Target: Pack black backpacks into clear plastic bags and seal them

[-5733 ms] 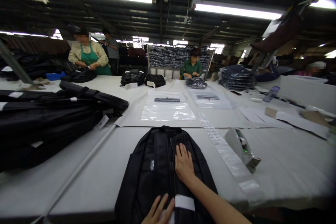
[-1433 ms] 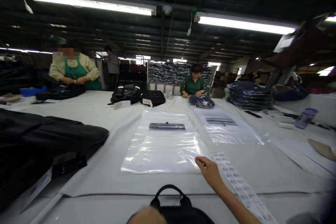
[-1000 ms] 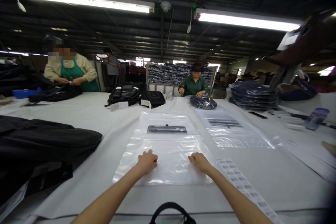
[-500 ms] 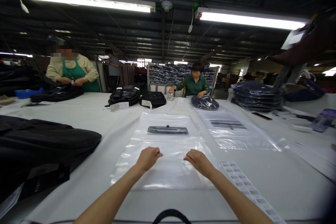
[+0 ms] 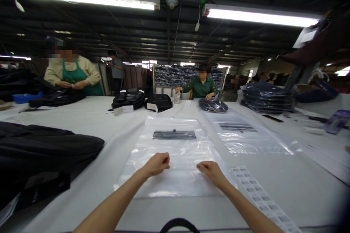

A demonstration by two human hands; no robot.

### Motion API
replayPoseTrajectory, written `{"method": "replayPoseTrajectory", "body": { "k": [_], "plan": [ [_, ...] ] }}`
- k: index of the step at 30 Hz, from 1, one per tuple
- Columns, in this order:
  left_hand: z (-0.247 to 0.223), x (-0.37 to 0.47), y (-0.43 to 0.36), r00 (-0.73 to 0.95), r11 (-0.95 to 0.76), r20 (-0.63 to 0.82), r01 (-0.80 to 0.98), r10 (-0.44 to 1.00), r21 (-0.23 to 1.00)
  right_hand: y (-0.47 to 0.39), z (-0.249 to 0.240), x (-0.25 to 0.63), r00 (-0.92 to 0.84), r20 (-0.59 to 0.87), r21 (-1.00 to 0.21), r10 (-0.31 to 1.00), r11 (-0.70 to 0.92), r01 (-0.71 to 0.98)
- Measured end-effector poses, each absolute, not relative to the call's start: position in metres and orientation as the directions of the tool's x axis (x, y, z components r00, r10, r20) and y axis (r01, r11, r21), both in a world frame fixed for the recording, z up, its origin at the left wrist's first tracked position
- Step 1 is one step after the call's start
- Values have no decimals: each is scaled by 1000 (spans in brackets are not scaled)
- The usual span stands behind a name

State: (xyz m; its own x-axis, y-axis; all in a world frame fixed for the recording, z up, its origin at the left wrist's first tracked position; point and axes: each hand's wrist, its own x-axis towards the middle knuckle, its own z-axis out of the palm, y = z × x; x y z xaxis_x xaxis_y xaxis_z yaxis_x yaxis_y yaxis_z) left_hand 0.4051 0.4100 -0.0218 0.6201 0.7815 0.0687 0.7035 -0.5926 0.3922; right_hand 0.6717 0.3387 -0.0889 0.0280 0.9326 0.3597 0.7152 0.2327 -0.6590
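A clear plastic bag with a dark printed label lies flat on the white table in front of me. My left hand rests on its near part with fingers curled, pinching the film. My right hand does the same a little to the right. The film puckers between the two hands. The black handle of a backpack shows at the bottom edge, just below my arms.
A strip of barcode labels runs along the right. A second clear bag lies behind it. Black bags are stacked at the left. Two people work at the far side, with bagged goods piled at the right.
Both hands left the backpack and reached forward onto the clear bag, then closed on its film. In the last half second the right hand slid slightly right and nearer.
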Motion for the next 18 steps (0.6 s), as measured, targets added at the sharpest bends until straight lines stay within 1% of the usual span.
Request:
{"method": "replayPoseTrajectory", "body": {
  "k": [4, 7, 9, 14, 18],
  "plan": [
    [-18, 412, 407, 539, -559, 160, 762, 827, 327, 346, -78, 669, 101, 380, -679, 919, 203, 706],
    [-16, 413, 408, 511, -543, 184, 787, 840, 293, 348, -75, 667, 131, 412, -656, 902, 195, 729],
    [-13, 409, 410, 519, -553, 191, 781, 833, 291, 347, -75, 666, 107, 430, -628, 897, 211, 749],
    [-3, 396, 414, 550, -583, 192, 759, 813, 290, 334, -84, 669, -21, 442, -528, 897, 278, 803],
    [0, 392, 413, 522, -560, 204, 779, 828, 283, 328, -93, 675, -22, 443, -469, 896, 252, 847]
  ]
}}
